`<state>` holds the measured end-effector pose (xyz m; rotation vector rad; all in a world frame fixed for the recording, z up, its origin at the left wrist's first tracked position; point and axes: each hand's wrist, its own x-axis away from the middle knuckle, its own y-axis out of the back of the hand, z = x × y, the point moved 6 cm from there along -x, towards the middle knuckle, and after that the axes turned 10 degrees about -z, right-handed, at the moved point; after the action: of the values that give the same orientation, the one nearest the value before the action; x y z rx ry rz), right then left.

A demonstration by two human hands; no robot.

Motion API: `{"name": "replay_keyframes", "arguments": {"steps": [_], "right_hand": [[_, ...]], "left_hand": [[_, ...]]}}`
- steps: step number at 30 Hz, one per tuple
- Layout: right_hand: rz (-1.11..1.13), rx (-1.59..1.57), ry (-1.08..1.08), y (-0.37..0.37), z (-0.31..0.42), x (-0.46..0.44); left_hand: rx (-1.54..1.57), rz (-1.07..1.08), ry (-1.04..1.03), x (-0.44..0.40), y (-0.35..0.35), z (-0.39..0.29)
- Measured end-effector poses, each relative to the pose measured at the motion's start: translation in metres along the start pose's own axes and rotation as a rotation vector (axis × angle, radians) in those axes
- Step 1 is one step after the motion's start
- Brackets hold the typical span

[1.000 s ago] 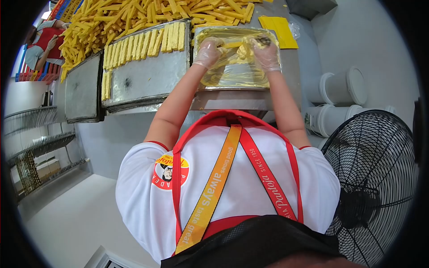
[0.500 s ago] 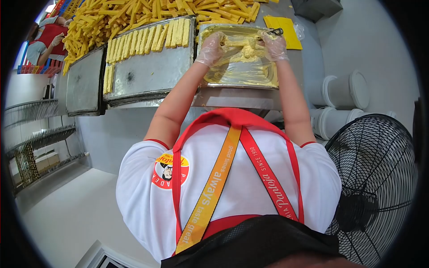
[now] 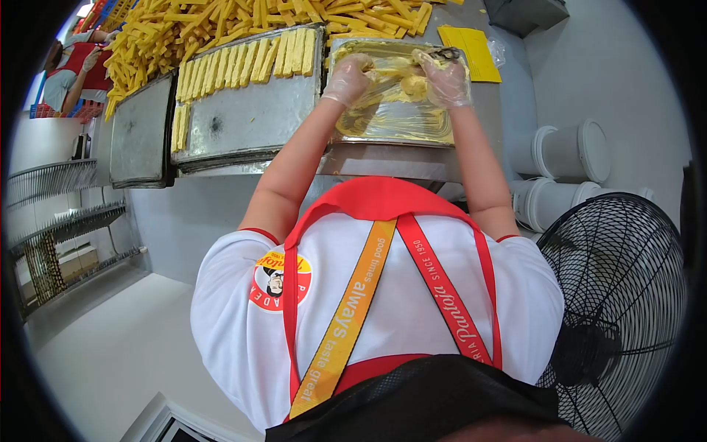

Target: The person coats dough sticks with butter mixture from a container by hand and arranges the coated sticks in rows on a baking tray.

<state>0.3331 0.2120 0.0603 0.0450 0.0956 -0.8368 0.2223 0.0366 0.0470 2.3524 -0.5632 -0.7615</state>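
A metal tray (image 3: 395, 140) lined with clear plastic lies before me, smeared with creamy yellow spread (image 3: 414, 87) that is heaped near its middle. Over its left side, my left hand (image 3: 348, 79) in a clear glove has its fingers curled inward. Whatever it holds is too small and covered to make out. My right hand (image 3: 446, 79), also gloved, is closed over the tray's right side around a black-handled tool (image 3: 446, 53); the tool's working end is hidden. Left of the tray, a baking sheet (image 3: 243, 132) carries a row of coated yellow bread sticks (image 3: 243, 65).
Loose yellow sticks (image 3: 184, 33) are piled along the back. Another dark-edged sheet (image 3: 140, 136) lies at left. A yellow folder-like sheet (image 3: 471, 53) sits right of the tray. White buckets (image 3: 567, 151) and a black fan (image 3: 611, 309) stand at right. A co-worker (image 3: 74, 70) is far left.
My right hand has shifted slightly left and turned, moving the black-handled tool left with it. My left hand has barely moved.
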Motion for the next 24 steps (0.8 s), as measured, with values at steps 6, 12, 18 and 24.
{"name": "replay_keyframes", "arguments": {"steps": [6, 12, 18, 24], "right_hand": [[-0.015, 0.286, 0.215, 0.010, -0.046, -0.007], [0.077, 0.147, 0.335, -0.006, -0.043, 0.006], [0.078, 0.080, 0.017, 0.019, -0.082, -0.019], [0.115, -0.331, -0.130, -0.008, 0.002, -0.004]], "left_hand": [[0.082, 0.068, 0.233, -0.004, -0.006, 0.025], [0.078, 0.113, 0.255, -0.004, -0.004, 0.024], [0.062, 0.070, 0.151, 0.001, -0.002, 0.025], [-0.080, 0.033, -0.450, 0.015, 0.006, -0.002]]}}
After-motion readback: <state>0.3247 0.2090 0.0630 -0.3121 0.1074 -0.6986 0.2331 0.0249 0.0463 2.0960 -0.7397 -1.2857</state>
